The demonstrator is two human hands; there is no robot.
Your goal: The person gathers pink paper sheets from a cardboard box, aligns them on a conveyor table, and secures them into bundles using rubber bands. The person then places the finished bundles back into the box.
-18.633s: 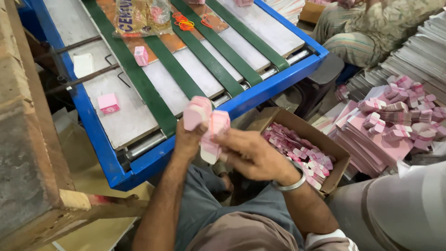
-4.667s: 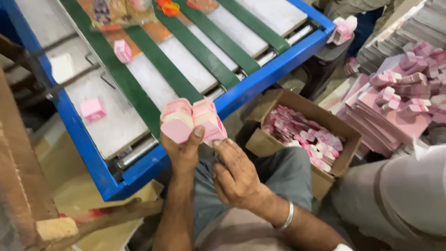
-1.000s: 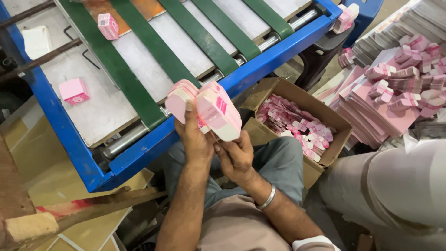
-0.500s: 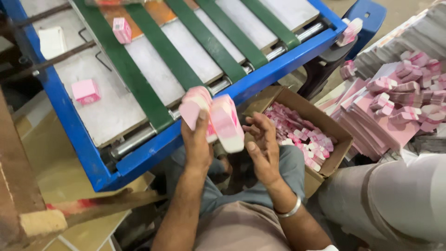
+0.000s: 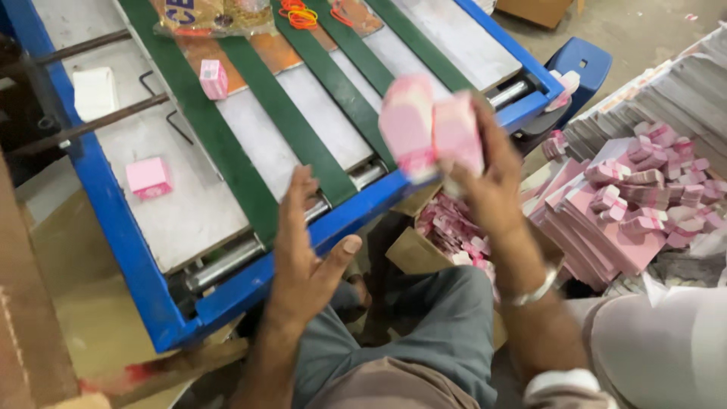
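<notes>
Fingers of the right hand (image 5: 492,193) were clenched around a blurred bundle of pink cartons (image 5: 430,130), held up at centre frame, just above the near blue edge of the conveyor table (image 5: 121,235). A metal bangle (image 5: 534,288) circled that wrist. Lower and left of centre, the left hand (image 5: 303,257) was released, fingers spread and thumb out, grasping nothing, over the table's blue rim.

Below the raised bundle, between the two arms, sat a brown cardboard box (image 5: 413,254) filled with more small pink pieces. At right of the frame lay stacks of flat pink sheets (image 5: 598,235) with banded pink bundles on top, and grey stacked sheets (image 5: 666,91) beyond them at upper right.

On the table, green belts (image 5: 250,151) ran toward the top of the frame. A single pink box (image 5: 148,177) lay at left, another small pink box (image 5: 213,79) stood upper left, near a white block (image 5: 95,92). Orange rubber bands (image 5: 301,14) lay at top centre.
</notes>
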